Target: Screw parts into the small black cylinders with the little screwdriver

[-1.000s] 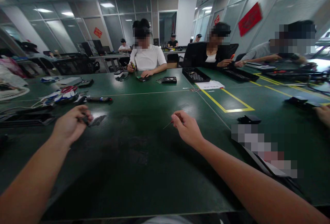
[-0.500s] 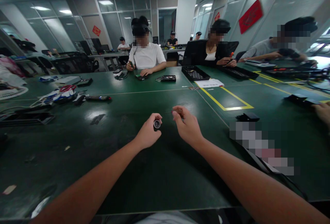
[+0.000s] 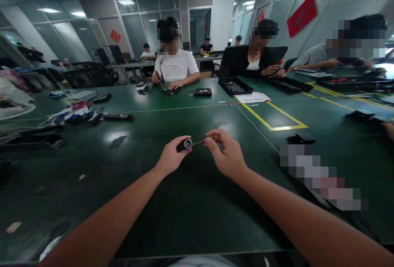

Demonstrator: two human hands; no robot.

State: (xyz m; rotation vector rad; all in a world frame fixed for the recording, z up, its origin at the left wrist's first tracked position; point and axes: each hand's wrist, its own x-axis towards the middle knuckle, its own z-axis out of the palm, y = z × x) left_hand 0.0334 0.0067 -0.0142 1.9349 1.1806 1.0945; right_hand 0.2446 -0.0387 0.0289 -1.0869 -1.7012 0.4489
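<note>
Our left hand (image 3: 172,154), grip wrapped round a dark cylinder (image 3: 181,146), our right hand (image 3: 227,154), grip pinching a slim tool (image 3: 203,141) — tip at the cylinder's end, green surface (image 3: 191,213) below

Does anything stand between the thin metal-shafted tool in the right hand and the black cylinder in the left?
Nothing visible does. The thin metal-shafted tool in the right hand points at the light-rimmed end of the black cylinder in the left hand; whether they touch is too small to tell.
</note>
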